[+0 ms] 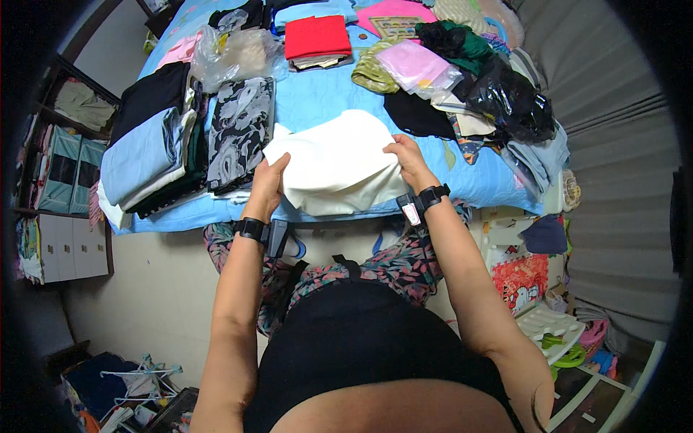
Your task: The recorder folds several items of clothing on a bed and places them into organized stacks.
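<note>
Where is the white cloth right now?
In the head view, the white cloth is at upper centre, held between the left hand and right hand over the near edge of the blue bedspread, just right of the black-and-grey patterned cloth.

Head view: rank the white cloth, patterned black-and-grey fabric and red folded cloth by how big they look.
1. White cloth
2. Patterned black-and-grey fabric
3. Red folded cloth, though it lies farther from the camera

Left grip (268, 182) and right grip (413, 162) hold opposite sides of a white cloth (336, 162) over a blue bedspread (310, 97)
</note>
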Tool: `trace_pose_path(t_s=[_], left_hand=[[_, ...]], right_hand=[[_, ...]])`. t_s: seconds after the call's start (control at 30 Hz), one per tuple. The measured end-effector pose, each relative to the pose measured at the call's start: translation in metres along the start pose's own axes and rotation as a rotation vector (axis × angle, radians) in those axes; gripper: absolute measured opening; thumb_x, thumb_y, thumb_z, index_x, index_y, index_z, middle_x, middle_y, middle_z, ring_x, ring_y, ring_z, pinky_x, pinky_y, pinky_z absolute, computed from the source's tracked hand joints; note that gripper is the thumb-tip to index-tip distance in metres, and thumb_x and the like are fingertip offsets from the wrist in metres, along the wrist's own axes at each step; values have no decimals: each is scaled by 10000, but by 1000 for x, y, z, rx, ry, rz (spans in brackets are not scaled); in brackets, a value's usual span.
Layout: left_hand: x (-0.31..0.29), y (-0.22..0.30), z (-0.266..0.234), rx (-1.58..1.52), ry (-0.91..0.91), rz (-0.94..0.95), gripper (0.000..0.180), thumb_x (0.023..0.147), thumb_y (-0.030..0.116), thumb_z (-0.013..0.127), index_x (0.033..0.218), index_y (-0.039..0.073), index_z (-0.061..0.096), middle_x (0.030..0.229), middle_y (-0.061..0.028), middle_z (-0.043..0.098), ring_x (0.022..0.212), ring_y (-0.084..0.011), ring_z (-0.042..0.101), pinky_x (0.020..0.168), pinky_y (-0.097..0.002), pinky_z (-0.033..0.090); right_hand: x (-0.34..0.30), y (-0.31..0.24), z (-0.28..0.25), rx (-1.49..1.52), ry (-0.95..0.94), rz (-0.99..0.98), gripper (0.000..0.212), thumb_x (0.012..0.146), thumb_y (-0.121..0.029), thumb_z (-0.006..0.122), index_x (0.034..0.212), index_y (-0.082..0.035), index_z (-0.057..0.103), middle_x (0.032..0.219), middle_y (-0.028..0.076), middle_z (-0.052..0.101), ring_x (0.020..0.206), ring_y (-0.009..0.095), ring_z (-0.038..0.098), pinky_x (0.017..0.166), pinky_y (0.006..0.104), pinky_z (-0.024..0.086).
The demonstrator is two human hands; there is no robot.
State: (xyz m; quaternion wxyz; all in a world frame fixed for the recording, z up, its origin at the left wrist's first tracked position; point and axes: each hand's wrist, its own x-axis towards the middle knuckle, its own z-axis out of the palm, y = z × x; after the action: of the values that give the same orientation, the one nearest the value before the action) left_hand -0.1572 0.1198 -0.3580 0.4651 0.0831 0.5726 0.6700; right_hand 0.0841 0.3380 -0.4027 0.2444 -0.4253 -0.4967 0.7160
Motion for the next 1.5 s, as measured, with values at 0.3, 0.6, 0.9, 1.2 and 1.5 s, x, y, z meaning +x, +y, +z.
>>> trace_pose_path(t_s=[0.3,0.6,0.9,1.2,1.5], left_hand=[[-25,-5,-10,1281,349,598,736,656,133,805,1285,-23,455,1108,-198,596,1027,-337,566,927,-408,432],[-75,-9,74,1100,-220,949,616,696,258,822,1165,-8,524,1081,-165,594,985,-291,598,857,-369,481],[-41,32,81,-131,-452,61,310,986,222,515,1181,-13,571,1051,-94,665,912,-169,650,826,-305,524],[-33,33,50,-359,-361,-51,310,997,219,487,1176,-28,539,1096,-143,638,977,-250,647,873,-407,542],[-17,62,2,-437,-366,-237,362,990,247,498,1173,-62,548,1122,-211,641,982,-310,654,866,-446,552]], right_hand=[[-41,-5,17,-307,-231,191,411,851,-228,698,1145,29,569,1069,99,651,913,206,648,755,322,527],[-56,-57,69,519,-393,40,268,988,-142,503,1210,8,510,1152,107,617,1066,194,617,903,330,529],[-81,-64,62,39,-269,-341,392,866,-167,694,1187,-9,535,1111,59,625,1018,149,596,892,274,470],[-92,-63,76,262,-231,-234,243,953,-124,544,1159,-3,588,1051,75,658,894,146,641,796,309,529],[-71,-88,55,491,-383,53,285,937,-181,576,1135,25,572,1110,160,641,997,244,645,902,378,535]])
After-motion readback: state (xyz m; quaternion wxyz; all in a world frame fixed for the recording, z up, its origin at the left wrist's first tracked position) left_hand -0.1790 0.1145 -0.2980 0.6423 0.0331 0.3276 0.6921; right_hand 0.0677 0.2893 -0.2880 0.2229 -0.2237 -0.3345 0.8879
